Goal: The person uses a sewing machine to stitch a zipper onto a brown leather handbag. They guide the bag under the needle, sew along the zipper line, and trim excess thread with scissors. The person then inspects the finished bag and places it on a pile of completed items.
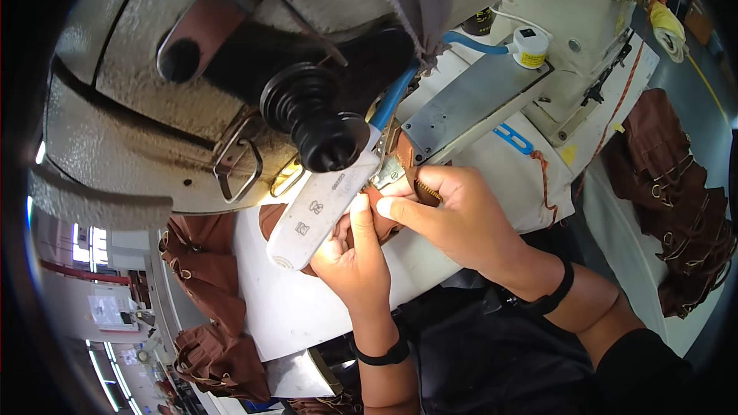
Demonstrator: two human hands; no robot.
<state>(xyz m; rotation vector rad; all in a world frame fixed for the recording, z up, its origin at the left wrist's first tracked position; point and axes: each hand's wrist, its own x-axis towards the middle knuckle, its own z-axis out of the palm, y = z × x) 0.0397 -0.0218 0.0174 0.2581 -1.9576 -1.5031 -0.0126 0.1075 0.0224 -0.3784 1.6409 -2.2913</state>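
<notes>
Under the head of a cream sewing machine, a brown leather piece lies at the needle area, with a brass-toothed zipper along its right side. My left hand pinches the leather from the near side, its thumb pointing up and its fingers partly behind a white rounded bar. Close beside it, my right hand grips the same piece between thumb and fingers next to the zipper. The machine's head and the white bar hide the needle and part of the leather.
A blue thread snipper on an orange cord lies right of the machine bed. Behind it stands a small white round container. Brown leather bags are heaped at the right; more brown leather bags lie at the left.
</notes>
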